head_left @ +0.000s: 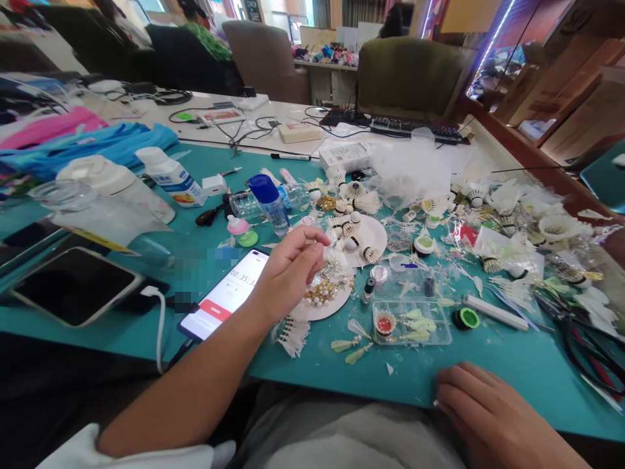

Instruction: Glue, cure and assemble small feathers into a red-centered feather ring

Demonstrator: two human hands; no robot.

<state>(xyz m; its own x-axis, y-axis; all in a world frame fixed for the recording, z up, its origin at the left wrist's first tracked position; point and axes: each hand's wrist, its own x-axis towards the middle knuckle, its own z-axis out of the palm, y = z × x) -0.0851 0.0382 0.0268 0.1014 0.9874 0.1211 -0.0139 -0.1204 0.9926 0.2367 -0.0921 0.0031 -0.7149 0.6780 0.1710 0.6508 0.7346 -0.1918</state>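
My left hand (291, 268) hovers over a white round plate (336, 307) strewn with gold and pearl beads (319, 290). Its fingers are bent together, and whatever may be between the tips is hidden. Near the table's front edge lies my right hand (483, 404), fingers curled in; a tiny white spot shows at its fingertips, too small to name. Between the hands is a clear compartment box (442, 333) with pale green feather pieces (416, 324) and a small cup with red inside (385, 324). Loose feather danglers (358, 354) lie left of the box.
A phone with a running timer (229, 286) lies under my left forearm. A blue-capped bottle (271, 205) stands behind that hand. Shuttlecocks (355, 190) and feathers crowd the back right. Black-handled pliers (586, 345) lie at the right edge, near a white stick (495, 312).
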